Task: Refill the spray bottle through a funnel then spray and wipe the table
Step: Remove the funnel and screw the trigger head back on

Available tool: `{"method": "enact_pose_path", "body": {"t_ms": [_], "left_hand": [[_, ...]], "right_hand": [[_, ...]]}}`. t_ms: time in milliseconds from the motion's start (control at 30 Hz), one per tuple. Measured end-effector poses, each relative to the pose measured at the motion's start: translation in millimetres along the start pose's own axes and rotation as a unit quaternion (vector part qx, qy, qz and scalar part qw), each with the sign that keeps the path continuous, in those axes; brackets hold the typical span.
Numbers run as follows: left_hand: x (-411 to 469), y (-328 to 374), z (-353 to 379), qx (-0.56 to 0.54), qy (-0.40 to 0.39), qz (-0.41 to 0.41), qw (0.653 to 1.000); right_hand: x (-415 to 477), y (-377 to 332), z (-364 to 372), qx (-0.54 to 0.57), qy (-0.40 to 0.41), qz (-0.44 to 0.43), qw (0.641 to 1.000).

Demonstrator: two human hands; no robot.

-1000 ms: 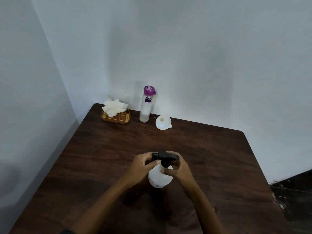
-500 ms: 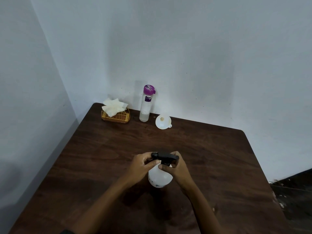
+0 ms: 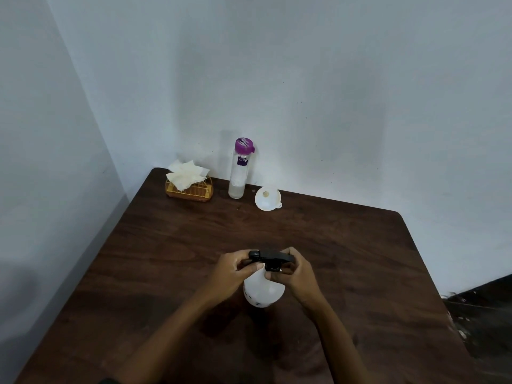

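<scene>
A white spray bottle (image 3: 263,291) with a black trigger head (image 3: 271,257) stands upright on the dark wooden table (image 3: 346,259), near its middle. My left hand (image 3: 231,273) grips the bottle's upper body and the left end of the head. My right hand (image 3: 295,273) pinches the black collar under the head. A white funnel (image 3: 267,198) lies at the back of the table. Left of it stands a clear water bottle (image 3: 238,173) with a purple cap.
A yellow wire holder with white tissues (image 3: 188,180) sits at the table's back left corner. Walls close off the table at the back and the left. The table's right edge drops to a dark floor (image 3: 487,314).
Both hands stay on the spray bottle's head. My right hand's fingers have shifted slightly round the collar. The bottle has not moved from its spot.
</scene>
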State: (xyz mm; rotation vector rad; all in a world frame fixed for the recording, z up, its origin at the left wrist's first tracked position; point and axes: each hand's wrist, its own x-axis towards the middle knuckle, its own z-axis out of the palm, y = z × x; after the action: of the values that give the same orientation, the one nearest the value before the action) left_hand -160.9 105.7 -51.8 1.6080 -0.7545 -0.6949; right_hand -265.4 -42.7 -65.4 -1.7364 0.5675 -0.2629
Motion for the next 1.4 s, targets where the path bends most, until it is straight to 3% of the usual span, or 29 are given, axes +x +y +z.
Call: {"method": "enact_pose_path", "body": {"t_ms": [367,800,1000,1400], "left_hand": [[-0.4,-2.7,-2.8,0.005,0.003,0.002,1.000],[1.1,-5.4,-3.7,-0.010,-0.003,-0.003,1.000],[0.9,-7.1,-3.6,0.000,-0.001,-0.007,1.000],[3.6,-9.9,-3.8,0.016,-0.009,-0.008,1.000]], "right_hand": [[-4.3,-1.2,-1.4,0.022,-0.032,0.011,0.999],[2.2,-6.6,5.0,-0.042,-0.002,-0.001,0.999],[-0.4,-4.9,-3.4,-0.008,-0.040,0.028,0.999],[3.9,-8.6,1.8,-0.070,0.004,-0.002,0.998]]}}
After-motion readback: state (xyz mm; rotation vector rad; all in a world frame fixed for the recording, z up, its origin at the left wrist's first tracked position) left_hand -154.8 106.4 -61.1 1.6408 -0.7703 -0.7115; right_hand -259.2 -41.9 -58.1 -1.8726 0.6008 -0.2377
